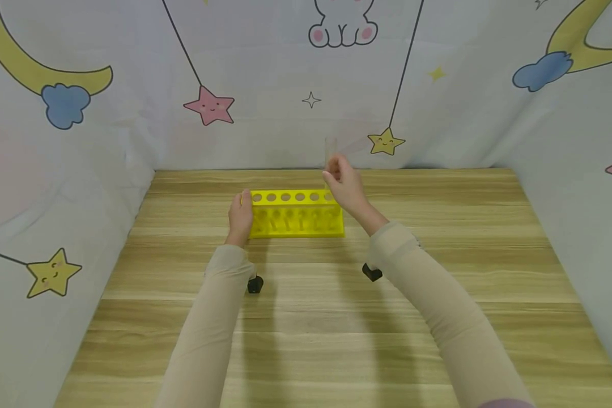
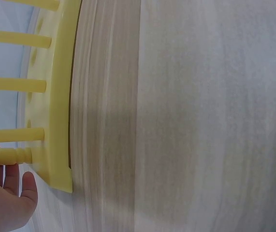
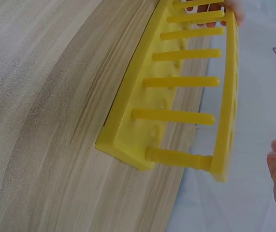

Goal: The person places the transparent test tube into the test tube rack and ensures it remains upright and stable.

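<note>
A yellow test tube rack [image 1: 296, 224] stands on the wooden table, with a row of round holes along its top and several pegs rising from its base. My left hand [image 1: 241, 214] grips the rack's left end; in the left wrist view its fingers curl by the end post. Above the right end of the rack, my right hand [image 1: 348, 184] pinches a clear test tube [image 1: 330, 146] held upright. The tube's lower part is faint and partly behind the fingers, so I cannot tell whether its tip is inside the rightmost hole.
The wooden table [image 1: 306, 317] stretches toward me and to both sides. White cloth [image 1: 265, 130] printed with stars and moons hangs behind and at the sides, close behind the rack. A small black device [image 1: 255, 284] sits under the left wrist, another black device [image 1: 372, 272] under the right.
</note>
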`<state>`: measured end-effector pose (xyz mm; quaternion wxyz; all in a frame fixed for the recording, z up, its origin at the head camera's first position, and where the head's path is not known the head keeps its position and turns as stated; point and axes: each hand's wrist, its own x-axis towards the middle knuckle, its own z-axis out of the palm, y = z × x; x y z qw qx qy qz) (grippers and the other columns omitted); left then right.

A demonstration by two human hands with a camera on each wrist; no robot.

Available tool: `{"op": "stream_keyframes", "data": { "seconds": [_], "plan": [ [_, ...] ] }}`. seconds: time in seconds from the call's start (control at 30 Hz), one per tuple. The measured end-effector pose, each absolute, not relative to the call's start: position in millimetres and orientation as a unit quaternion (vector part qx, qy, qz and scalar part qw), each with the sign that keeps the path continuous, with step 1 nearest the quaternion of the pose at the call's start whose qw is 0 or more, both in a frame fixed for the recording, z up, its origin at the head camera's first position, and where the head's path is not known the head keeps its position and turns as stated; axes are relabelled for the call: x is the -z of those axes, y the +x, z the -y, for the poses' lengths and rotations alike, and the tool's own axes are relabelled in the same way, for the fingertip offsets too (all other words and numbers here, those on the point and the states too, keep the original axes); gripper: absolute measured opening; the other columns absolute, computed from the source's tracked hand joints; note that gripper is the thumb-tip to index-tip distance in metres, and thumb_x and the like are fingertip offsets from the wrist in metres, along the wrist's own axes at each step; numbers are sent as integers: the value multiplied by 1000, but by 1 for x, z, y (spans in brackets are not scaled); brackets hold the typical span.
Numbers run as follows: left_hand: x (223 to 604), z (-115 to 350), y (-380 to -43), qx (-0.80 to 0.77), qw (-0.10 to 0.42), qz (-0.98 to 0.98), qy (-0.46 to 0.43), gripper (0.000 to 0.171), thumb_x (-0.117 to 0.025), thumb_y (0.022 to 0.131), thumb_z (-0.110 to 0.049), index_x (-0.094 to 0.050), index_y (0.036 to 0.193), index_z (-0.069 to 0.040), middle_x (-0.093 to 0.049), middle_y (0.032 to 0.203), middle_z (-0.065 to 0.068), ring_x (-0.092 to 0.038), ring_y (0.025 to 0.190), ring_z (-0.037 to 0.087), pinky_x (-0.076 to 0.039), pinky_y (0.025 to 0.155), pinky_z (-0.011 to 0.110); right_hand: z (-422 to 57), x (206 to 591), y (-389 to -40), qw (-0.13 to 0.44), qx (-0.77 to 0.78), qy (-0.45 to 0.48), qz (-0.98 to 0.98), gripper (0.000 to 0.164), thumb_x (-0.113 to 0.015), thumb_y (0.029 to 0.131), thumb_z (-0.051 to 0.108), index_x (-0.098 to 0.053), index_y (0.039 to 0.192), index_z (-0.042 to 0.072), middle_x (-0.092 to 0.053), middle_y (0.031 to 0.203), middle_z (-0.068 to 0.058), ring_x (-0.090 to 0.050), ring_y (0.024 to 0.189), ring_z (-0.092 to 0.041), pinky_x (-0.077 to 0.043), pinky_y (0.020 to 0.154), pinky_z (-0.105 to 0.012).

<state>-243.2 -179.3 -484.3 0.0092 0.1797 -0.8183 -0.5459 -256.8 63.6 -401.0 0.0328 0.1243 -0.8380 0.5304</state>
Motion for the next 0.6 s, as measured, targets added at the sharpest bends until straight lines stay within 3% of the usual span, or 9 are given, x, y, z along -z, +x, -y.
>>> {"op": "stream_keyframes", "data": {
  "seconds": [0.17,0.6],
  "plan": [
    [484,179,-243,545,11,819,178,55,-22,93,-51,-42,116,-5,-46,120,13,-41,107,24,-34,92,39,-64,404,-258,32,-528,125,839,15,-49,90,12,-43,99,2,-51,91,-12,-53,90,-22,-45,82,-31],
    [482,178,-241,546,14,819,176,54,-21,92,-53,-42,108,-5,-45,106,10,-38,97,22,-33,83,34,-66,411,-259,19,-519,120,846,16,-49,90,13,-43,100,3,-48,89,-10,-49,87,-21,-44,81,-32]
  ]
}}
